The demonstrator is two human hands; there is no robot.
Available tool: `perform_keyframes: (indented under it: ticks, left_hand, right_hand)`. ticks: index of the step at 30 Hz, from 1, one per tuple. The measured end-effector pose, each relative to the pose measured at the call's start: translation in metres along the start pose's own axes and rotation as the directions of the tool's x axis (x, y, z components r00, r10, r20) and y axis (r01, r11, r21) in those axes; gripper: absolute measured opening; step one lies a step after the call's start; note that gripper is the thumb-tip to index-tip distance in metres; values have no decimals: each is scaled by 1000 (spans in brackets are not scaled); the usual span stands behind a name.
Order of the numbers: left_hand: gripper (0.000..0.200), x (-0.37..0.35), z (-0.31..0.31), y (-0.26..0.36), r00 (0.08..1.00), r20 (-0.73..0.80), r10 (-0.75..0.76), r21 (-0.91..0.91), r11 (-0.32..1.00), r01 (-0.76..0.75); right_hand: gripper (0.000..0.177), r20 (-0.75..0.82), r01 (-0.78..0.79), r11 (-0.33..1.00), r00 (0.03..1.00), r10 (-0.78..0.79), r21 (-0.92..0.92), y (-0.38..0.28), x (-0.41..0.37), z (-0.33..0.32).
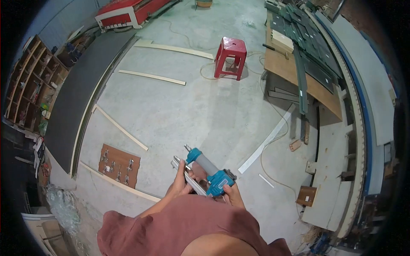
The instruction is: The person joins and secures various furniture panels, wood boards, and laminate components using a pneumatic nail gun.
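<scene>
A teal and grey air nailer is held in front of my body, above the concrete floor. My left hand is closed around its silver magazine rail, thumb pointing up along the metal. On the other side, my right hand grips the teal body near its lower right end, with the thumb on top; most of its fingers are hidden beneath the tool. A metal fitting sticks out at the tool's upper left end.
Wooden strips lie on the floor ahead and left, near cardboard with metal parts. A red stool stands ahead. A thin hose curves along the right, beside a workbench with dark green panels. A long dark panel is at left.
</scene>
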State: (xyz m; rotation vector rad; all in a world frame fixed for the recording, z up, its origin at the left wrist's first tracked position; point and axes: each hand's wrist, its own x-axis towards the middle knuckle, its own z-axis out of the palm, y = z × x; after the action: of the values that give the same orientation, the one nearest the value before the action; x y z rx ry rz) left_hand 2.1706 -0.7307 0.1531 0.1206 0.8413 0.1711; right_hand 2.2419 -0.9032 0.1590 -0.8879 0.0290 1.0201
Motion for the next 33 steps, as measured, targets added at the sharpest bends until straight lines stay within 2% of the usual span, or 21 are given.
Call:
perform_keyframes:
  ticks: [1,3,4,6,8,11,14,15,17,22,24,26,29,31,33]
  left_hand:
    - [39,13,15,6,1000,-18,-12,-9,1000,11]
    - [52,46,57,30,999,2,43,33,999,-43]
    - [52,58,79,41,999,-7,42,33,999,-42]
    - [52,79,123,60,999,51,11,-19,1000,-10]
    - [48,101,151,79,997,73,22,-4,1000,-21]
    - [45,140,194,94,996,29,88,40,995,-89]
    - [45,180,231,101,993,-8,121,78,990,-120]
    - [45,190,230,107,989,-15,146,99,985,-144]
    - [45,223,254,113,988,-36,152,98,984,-148]
    - [44,310,344,131,975,-109,193,96,978,-183]
    - [44,339,383,142,983,-56,177,86,981,-172]
    - [46,361,424,153,977,-36,209,64,976,-207]
    - [48,395,475,173,988,-9,153,52,987,-152]
    - [46,427,504,186,996,65,53,37,998,-55]
    - [44,475,520,201,995,76,59,59,996,-64]
  right_hand:
    - [73,-14,-18,1000,1000,18,3,-13,14,0]
    - [70,-63,8,999,998,-6,43,-47,56,8]
    - [70,-65,1,999,998,2,48,-67,77,13]
    - [65,41,23,1000,999,-23,-2,-105,113,17]
    - [61,24,13,999,1000,-14,30,-130,136,29]
    - [60,-8,15,991,1000,-14,136,-178,173,45]
    - [63,8,21,987,1000,-23,159,-203,225,14]
    - [65,70,12,997,997,-18,81,-194,245,-6]
    - [65,81,19,998,996,-24,61,-212,284,-27]
    - [64,66,-55,998,996,54,13,-307,380,-43]
    - [66,198,16,995,980,4,-99,-346,423,-54]
    - [68,187,55,988,982,-27,-146,-383,456,-58]
    - [75,221,136,943,973,-70,-304,-408,504,-78]
    - [75,173,155,917,980,-97,-367,-436,528,-82]
    - [75,93,167,849,986,-139,-502,-457,557,-89]
